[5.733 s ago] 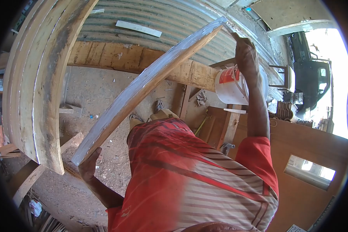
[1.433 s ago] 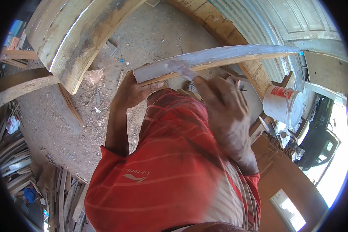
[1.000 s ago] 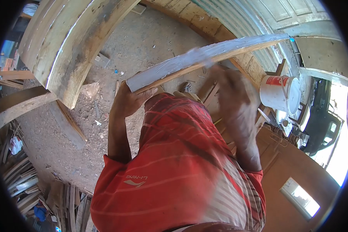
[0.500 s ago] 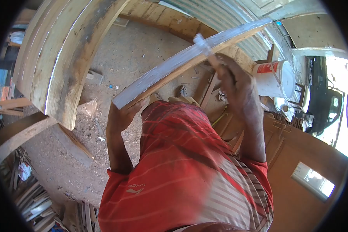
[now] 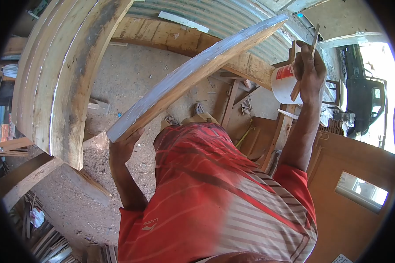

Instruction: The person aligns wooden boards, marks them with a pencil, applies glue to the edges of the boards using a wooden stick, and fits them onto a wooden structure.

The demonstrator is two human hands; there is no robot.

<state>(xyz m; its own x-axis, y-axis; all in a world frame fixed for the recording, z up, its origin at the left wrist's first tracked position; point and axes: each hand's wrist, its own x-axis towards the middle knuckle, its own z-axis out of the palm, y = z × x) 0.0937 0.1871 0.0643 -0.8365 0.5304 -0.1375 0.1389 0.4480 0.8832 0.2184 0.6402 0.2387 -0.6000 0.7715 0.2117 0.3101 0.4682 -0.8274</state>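
Observation:
A long, slightly curved wooden board [image 5: 197,78] slants across the middle, its upper face smeared with a wet white coating like glue. My left hand [image 5: 124,147] grips the board's lower left end from beneath, with some fingers hidden behind the wood. My right hand [image 5: 310,72] is closed around a thin flat wooden stick [image 5: 314,41], held nearly upright to the right of the board and apart from it. Behind that hand stands a white bucket [image 5: 284,85] with a red label, partly covered by the hand and stick.
At left, several curved boards [image 5: 70,79] stand side by side with white lines along their joints. Another plank [image 5: 162,35] runs along the corrugated metal wall. Scrap wood [image 5: 52,245] lies at lower left. A brown door panel [image 5: 329,175] with a small window is at right.
My right hand has moved the stick off the board's coated face, right and up towards the bucket. In view, the board's lower end has shifted left and down with my left hand.

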